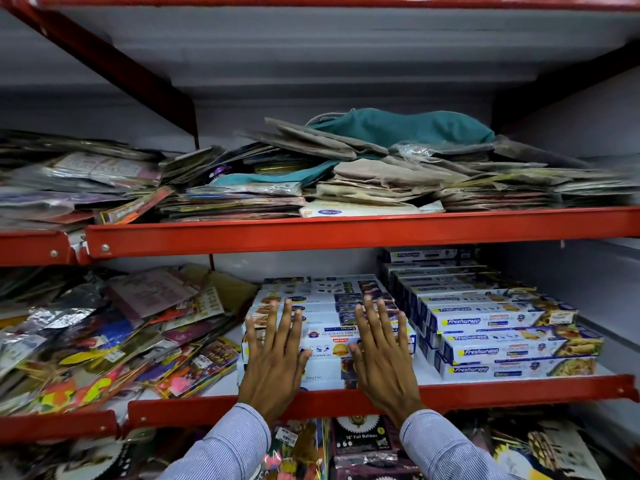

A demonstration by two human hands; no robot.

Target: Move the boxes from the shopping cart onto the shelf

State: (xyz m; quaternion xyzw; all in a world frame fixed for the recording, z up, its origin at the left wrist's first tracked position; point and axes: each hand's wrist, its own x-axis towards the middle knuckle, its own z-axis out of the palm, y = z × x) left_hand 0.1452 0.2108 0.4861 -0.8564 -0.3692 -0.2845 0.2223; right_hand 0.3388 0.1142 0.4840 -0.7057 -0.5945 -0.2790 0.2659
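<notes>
A stack of long white foil-wrap boxes (329,336) lies in the middle of the lower shelf (519,389), which has a red front lip. My left hand (277,358) rests flat on the stack's front left, fingers spread. My right hand (381,355) lies flat on its front right, fingers spread too. Neither hand grips a box. To the right stands a taller stepped pile of Freshwrapp boxes (512,341). The shopping cart is out of view.
Loose colourful foil packets (114,341) fill the shelf's left side. The upper shelf (346,230) holds flat packets, brown paper bags and a teal cloth (398,128). Balloon packs (360,441) hang below the lower shelf.
</notes>
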